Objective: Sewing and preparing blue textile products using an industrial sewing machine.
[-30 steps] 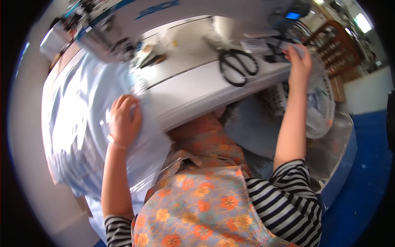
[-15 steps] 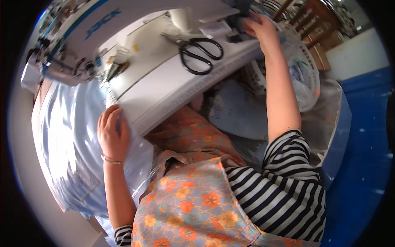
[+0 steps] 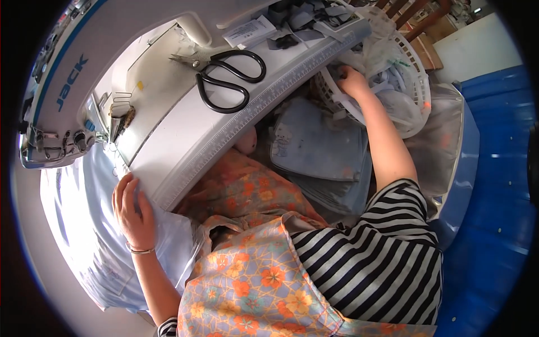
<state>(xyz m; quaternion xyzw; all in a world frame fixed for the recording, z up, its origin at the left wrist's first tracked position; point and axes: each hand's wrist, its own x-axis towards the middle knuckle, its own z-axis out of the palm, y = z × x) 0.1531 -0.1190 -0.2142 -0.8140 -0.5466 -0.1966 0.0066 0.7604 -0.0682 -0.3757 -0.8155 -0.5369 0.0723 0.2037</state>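
Note:
My left hand (image 3: 135, 212) lies palm down, fingers stretched out, on pale blue cloth (image 3: 84, 224) beside the front left corner of the sewing table (image 3: 174, 135). Just beyond its fingertips is the needle end of a white sewing machine (image 3: 59, 126). My right hand (image 3: 355, 83) reaches over the near left rim of a white plastic basket (image 3: 416, 104). Its fingers are bent, and whatever they hold is hidden. Inside the basket are clear plastic and greyish-blue cloth pieces (image 3: 393, 81). Black-handled scissors (image 3: 227, 78) rest on the table.
Grey cloth scraps (image 3: 306, 19) and a white printed label (image 3: 250, 32) lie at the table's far right. A ruler strip (image 3: 241, 106) edges the table. Below sits a stack of blue-grey cloth pieces (image 3: 320, 140). A wooden chair (image 3: 426, 17) stands behind the basket.
My right hand has moved from the scraps at the table's far right down to the basket. My left hand stays on the pale blue cloth. The whole view has shifted.

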